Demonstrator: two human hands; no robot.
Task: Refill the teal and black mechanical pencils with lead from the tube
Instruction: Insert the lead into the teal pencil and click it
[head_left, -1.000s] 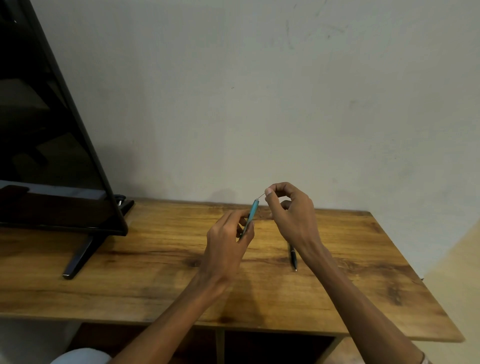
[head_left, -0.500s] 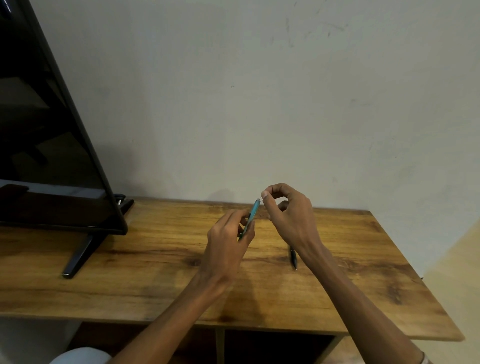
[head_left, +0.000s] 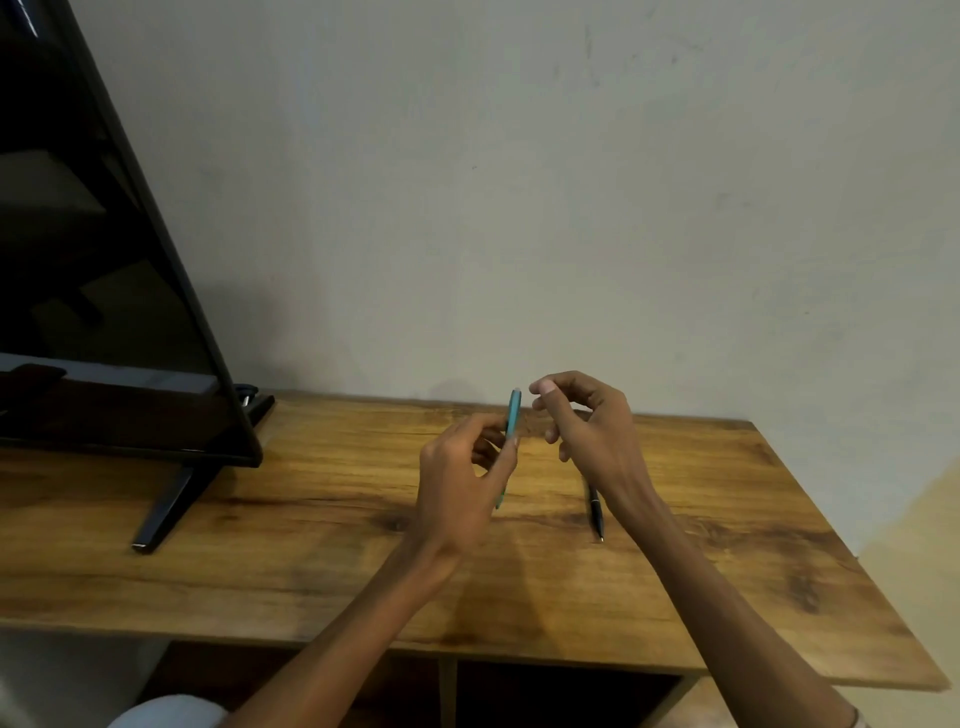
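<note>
I see the left hand (head_left: 462, 493) raised over the middle of the desk (head_left: 311, 545), its grip closed on the teal pencil (head_left: 512, 415) between thumb and fingers. The pencil stands nearly upright, its upper end clear above the fingers and its lower end showing just below the palm. The right hand (head_left: 592, 431) hovers just beside that upper end, apart from it, thumb and forefinger brought together with the other fingers curled; whether that grip pinches a lead I cannot tell, as nothing that thin shows. The black pencil (head_left: 595, 512) lies flat on the desk below the right wrist, toward the right half, its tip pointing at the front edge. A dark television (head_left: 104, 312) stands at the desk's back left corner.
</note>
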